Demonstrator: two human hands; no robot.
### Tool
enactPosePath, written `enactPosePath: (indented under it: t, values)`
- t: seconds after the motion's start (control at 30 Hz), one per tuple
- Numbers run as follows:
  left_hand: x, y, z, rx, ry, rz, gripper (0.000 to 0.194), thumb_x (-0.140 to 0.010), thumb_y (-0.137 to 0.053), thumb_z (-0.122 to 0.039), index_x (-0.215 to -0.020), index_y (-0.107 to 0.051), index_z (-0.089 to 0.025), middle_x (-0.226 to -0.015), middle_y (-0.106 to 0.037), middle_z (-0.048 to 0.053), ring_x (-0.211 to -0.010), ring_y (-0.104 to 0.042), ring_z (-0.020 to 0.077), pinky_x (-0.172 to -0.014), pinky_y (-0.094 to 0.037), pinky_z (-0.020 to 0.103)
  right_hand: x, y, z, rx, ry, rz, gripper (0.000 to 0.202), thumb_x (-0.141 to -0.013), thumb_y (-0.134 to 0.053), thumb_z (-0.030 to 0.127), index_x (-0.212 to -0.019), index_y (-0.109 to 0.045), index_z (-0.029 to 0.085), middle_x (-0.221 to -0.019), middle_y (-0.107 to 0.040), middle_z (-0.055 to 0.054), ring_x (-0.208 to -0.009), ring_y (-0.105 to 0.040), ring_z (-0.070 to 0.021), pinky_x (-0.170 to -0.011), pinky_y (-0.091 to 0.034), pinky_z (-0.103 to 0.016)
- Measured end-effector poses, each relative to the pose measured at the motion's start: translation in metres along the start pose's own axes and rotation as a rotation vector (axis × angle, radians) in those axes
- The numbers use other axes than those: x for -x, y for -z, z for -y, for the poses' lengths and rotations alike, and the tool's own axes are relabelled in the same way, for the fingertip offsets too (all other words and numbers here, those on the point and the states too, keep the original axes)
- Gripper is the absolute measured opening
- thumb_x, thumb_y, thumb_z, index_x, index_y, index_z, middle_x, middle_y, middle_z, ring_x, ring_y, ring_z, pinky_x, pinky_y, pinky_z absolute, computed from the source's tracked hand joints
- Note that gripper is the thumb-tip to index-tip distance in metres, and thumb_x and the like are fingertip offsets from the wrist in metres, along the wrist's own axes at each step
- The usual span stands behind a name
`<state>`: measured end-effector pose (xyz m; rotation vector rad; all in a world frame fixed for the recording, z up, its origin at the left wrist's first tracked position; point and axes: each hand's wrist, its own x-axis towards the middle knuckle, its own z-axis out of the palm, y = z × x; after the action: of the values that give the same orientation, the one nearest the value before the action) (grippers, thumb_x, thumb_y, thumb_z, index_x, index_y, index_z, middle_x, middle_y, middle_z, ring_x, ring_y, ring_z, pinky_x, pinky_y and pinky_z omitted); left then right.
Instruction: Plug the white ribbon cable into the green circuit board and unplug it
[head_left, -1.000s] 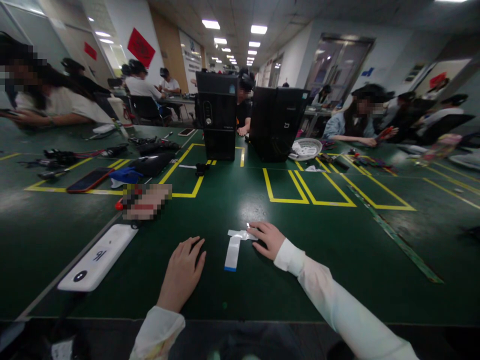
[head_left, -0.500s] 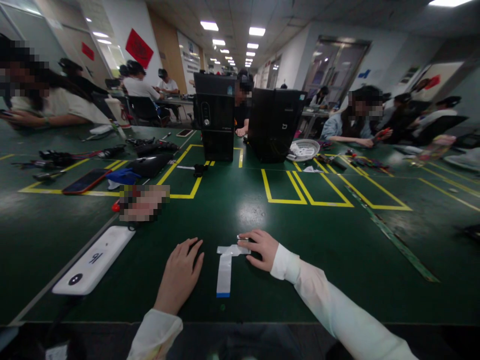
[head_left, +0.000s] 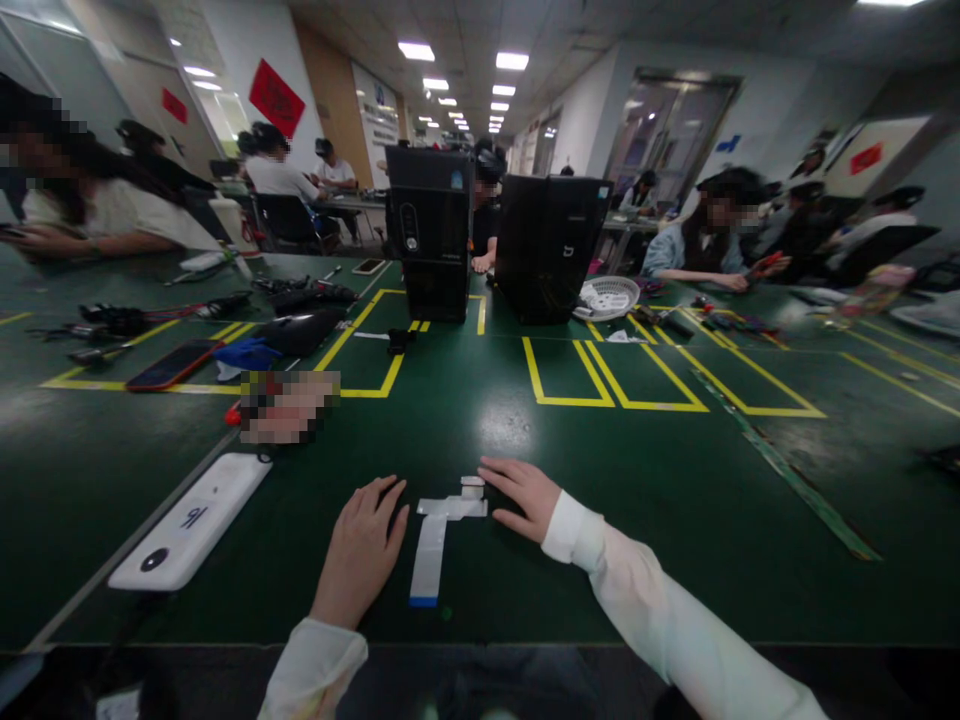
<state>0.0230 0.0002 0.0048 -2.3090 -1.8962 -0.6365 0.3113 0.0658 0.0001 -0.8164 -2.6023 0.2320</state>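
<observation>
A white flat ribbon cable (head_left: 428, 560) lies on the green table between my hands. It has a blue tip at its near end, a crosswise part at the top and a small connector (head_left: 472, 482) at the far right. My left hand (head_left: 362, 545) rests palm down to the left of the cable, apart from it, fingers stretched out and holding nothing. On the right, my right hand (head_left: 527, 498) is open, its fingers extended toward the cable. Its fingertips are close to the connector; whether they touch it I cannot tell.
A white device marked with a number (head_left: 191, 520) lies at the left, near a phone (head_left: 172, 364). Two black computer towers (head_left: 435, 240) (head_left: 551, 250) stand ahead. A white basket (head_left: 607, 298) and a green strip (head_left: 784, 470) are to the right. Several people sit around.
The ribbon cable has slid left, toward my left hand. My right fingers no longer cover its connector end. The left hand has stayed in place.
</observation>
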Motion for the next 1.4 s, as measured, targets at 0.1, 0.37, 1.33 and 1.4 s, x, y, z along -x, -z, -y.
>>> enactPosePath:
  t: [0.1,0.37,1.33,1.4]
  values:
    - [0.001,0.000,0.000,-0.011,0.002,0.009,0.042,-0.094,-0.039,-0.034,-0.125,-0.058,-0.013,-0.126,-0.058,0.014,-0.120,-0.051,0.0291,-0.104,-0.041,0.049,0.014,0.007,-0.035,0.131,-0.137,-0.063,0.058,-0.094,-0.037,0.046,-0.142,-0.039,0.014,-0.146,-0.040,-0.016,-0.132,-0.038,-0.0261,-0.106,-0.037,-0.045]
    - [0.001,0.001,0.000,-0.009,0.010,0.033,0.043,-0.094,-0.039,-0.035,-0.127,-0.057,-0.012,-0.128,-0.057,0.014,-0.122,-0.050,0.0290,-0.105,-0.040,0.049,0.109,0.070,-0.140,0.556,-1.190,-0.302,0.065,-0.090,-0.041,0.044,-0.138,-0.044,0.001,-0.147,-0.030,-0.027,-0.137,-0.026,-0.0398,-0.108,-0.026,-0.058]
    - [0.000,-0.001,0.000,0.009,0.011,0.016,0.043,-0.094,-0.040,-0.035,-0.126,-0.058,-0.013,-0.127,-0.057,0.014,-0.121,-0.051,0.0286,-0.105,-0.040,0.048,0.238,0.097,-0.120,0.544,-1.280,-0.164,0.072,-0.084,-0.034,0.057,-0.135,-0.047,0.007,-0.136,-0.050,-0.020,-0.121,-0.050,-0.0362,-0.102,-0.039,-0.049]
    - [0.001,-0.001,0.000,0.006,0.014,0.019,0.043,-0.094,-0.039,-0.036,-0.126,-0.058,-0.013,-0.128,-0.057,0.014,-0.121,-0.051,0.0285,-0.105,-0.039,0.049,0.246,0.092,-0.117,0.539,-1.147,-0.202,0.067,-0.083,-0.036,0.055,-0.129,-0.052,0.009,-0.132,-0.054,-0.018,-0.119,-0.053,-0.0332,-0.102,-0.041,-0.047]
